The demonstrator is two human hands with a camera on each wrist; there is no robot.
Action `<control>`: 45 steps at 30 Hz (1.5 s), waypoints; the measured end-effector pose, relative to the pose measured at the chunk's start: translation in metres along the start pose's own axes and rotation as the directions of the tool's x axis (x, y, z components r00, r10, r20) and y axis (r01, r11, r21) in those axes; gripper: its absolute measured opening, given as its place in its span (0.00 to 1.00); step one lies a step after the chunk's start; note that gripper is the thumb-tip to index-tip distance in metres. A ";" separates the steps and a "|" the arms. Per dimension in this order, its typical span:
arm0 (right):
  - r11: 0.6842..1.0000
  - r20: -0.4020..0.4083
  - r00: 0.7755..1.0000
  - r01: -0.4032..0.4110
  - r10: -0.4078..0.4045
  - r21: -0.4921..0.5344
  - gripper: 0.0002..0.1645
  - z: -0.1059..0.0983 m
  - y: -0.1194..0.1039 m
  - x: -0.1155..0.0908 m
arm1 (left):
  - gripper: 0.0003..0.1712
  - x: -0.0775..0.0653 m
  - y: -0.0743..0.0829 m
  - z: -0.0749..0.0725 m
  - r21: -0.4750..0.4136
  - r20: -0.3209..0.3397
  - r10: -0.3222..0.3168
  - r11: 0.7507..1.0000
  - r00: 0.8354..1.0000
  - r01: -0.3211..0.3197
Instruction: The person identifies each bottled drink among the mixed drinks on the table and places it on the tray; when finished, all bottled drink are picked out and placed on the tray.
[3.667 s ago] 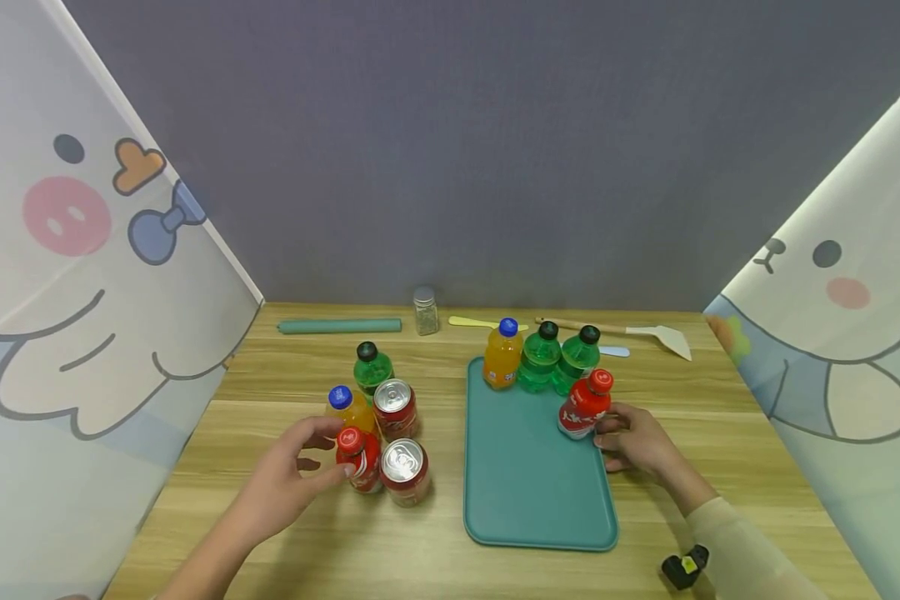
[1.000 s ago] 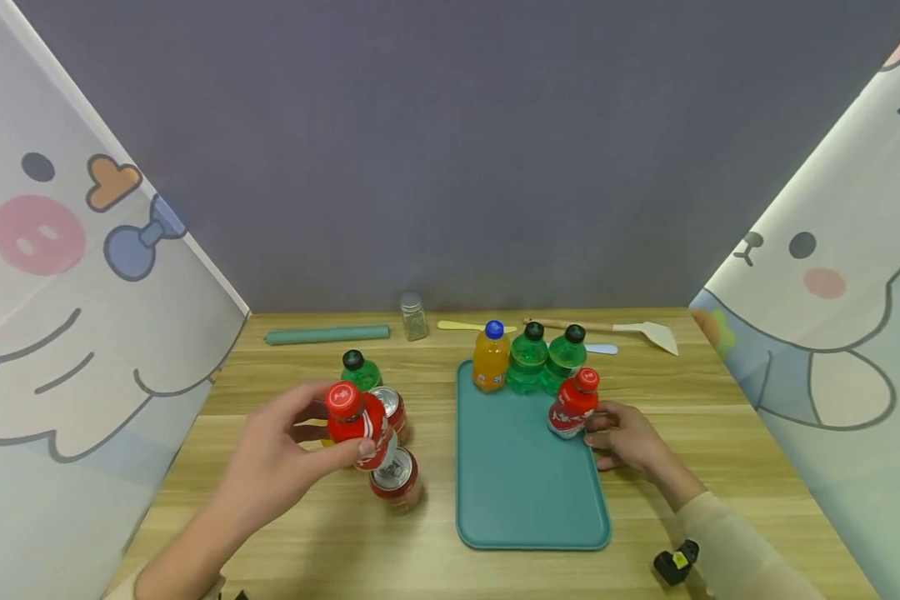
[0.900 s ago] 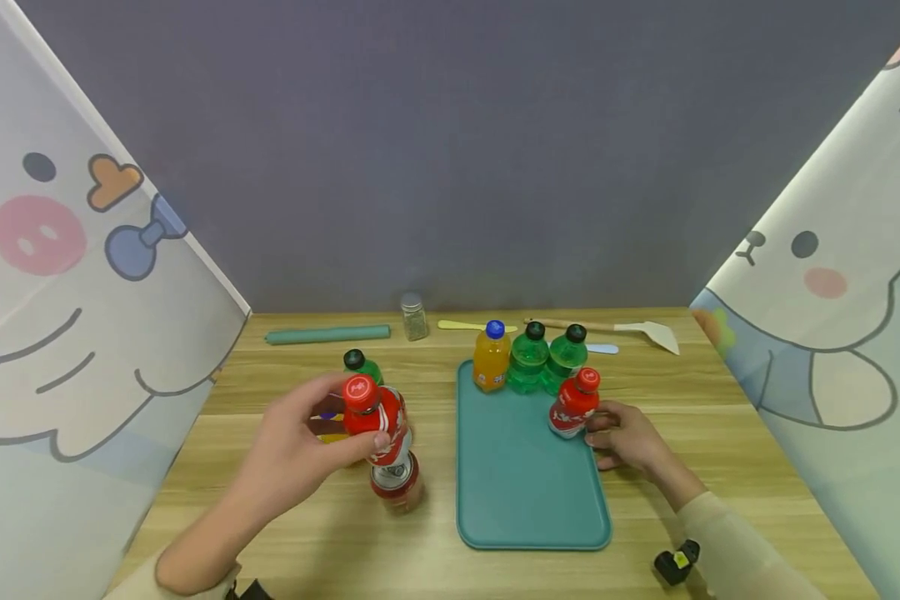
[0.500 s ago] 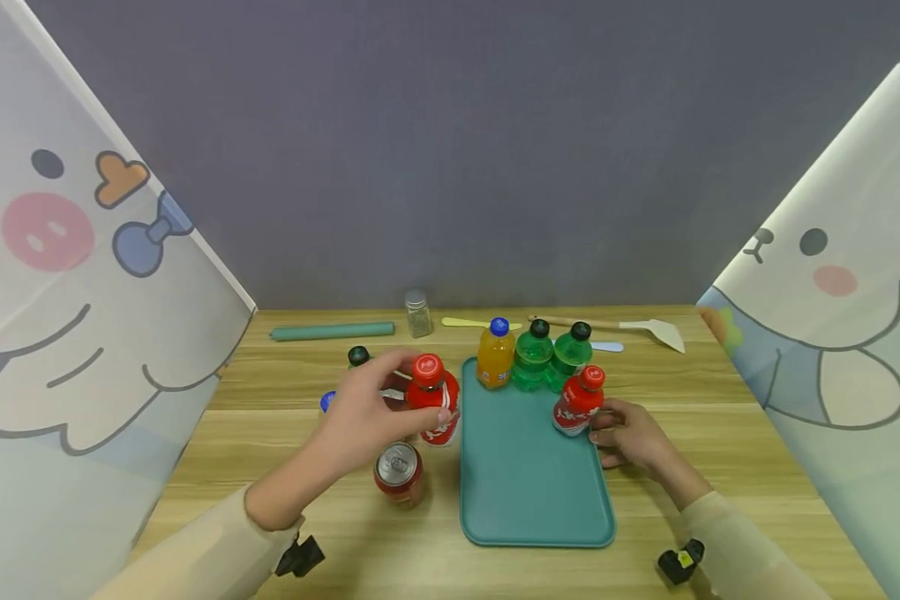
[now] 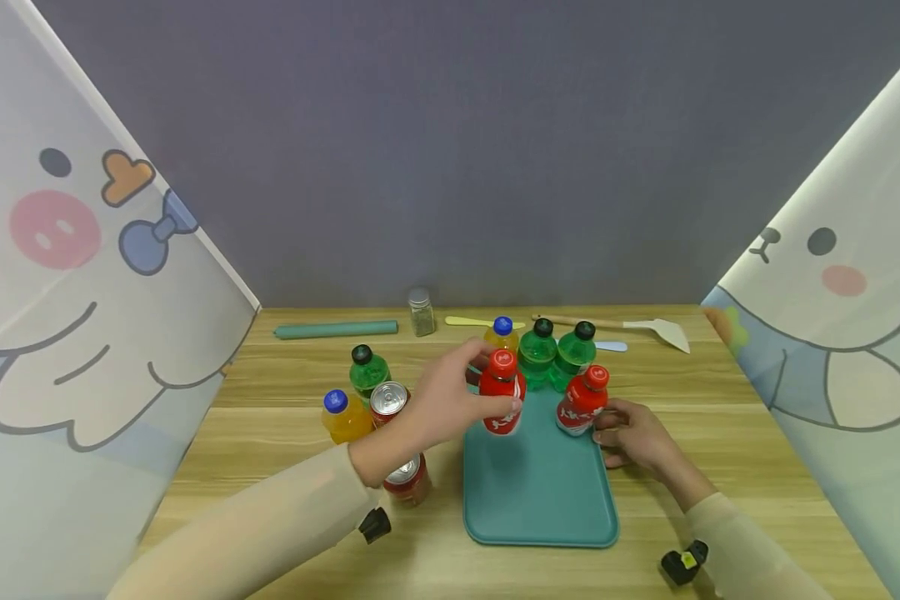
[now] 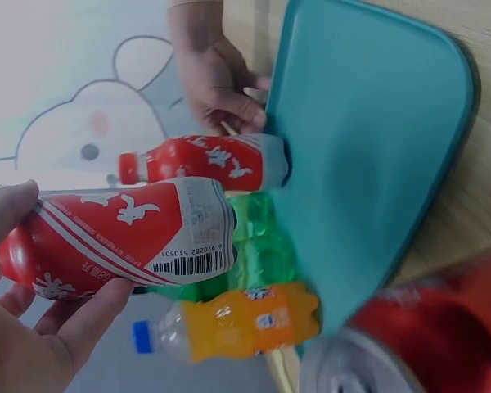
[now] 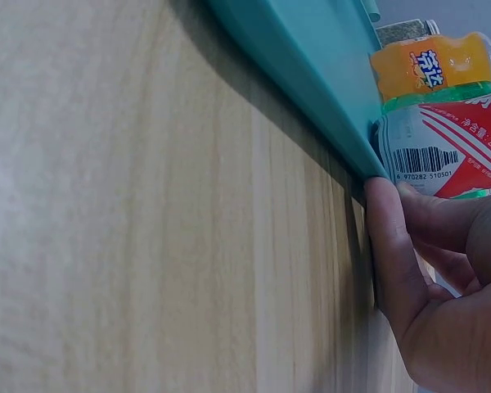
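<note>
My left hand (image 5: 450, 398) grips a red soda bottle (image 5: 502, 387) round its upper part, over the left back of the teal tray (image 5: 536, 508). In the left wrist view, its white-and-red label and barcode face the camera. At the tray's right edge my right hand (image 5: 633, 435) holds the rim, thumb and finger tips at the edge in the right wrist view. Beside it a second red soda bottle (image 5: 582, 404) stands on the tray. Along the back are an orange soda bottle (image 5: 501, 337), partly hidden by the held bottle, and two green soda bottles (image 5: 536, 354).
Left of the tray stand a green bottle (image 5: 370, 375), an orange bottle (image 5: 348, 422) and two red cans (image 5: 408, 487), partly behind my left arm. Farther back lie a teal roll (image 5: 336, 330), a glass spice jar (image 5: 422, 314), a yellow utensil (image 5: 468, 322) and a spatula (image 5: 667, 333).
My left hand has taken the red bottle from the left group, raised it and carried it right, over the tray. My right hand has stayed at the tray's edge.
</note>
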State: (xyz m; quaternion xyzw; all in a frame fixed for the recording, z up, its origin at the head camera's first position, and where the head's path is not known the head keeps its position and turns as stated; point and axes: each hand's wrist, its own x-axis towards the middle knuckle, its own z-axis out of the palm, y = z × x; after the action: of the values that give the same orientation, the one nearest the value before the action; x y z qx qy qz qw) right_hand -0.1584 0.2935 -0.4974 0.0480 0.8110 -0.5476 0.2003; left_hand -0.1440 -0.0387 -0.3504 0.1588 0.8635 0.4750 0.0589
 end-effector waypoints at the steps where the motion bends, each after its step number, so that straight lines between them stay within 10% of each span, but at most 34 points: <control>1: 1.000 -0.001 1.000 -0.001 0.001 -0.001 0.34 0.000 0.001 0.000 | 0.31 0.004 -0.001 0.004 -0.011 0.007 -0.006 1.000 1.000 0.006; 28: 1.000 -0.003 1.000 0.002 -0.002 -0.002 0.35 -0.001 0.005 0.002 | 0.31 0.055 -0.022 0.086 0.048 -0.011 -0.133 0.990 0.991 0.134; 45: 1.000 0.011 1.000 0.014 -0.014 -0.011 0.34 -0.002 0.003 0.004 | 0.32 0.058 -0.024 0.098 0.109 0.004 -0.120 0.987 0.993 0.119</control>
State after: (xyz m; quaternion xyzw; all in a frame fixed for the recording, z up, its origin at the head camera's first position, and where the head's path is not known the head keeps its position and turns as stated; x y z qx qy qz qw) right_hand -0.1617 0.2958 -0.5008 0.0384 0.8133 -0.5446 0.2012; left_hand -0.1795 0.0470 -0.4207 0.1121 0.8958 0.4220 0.0832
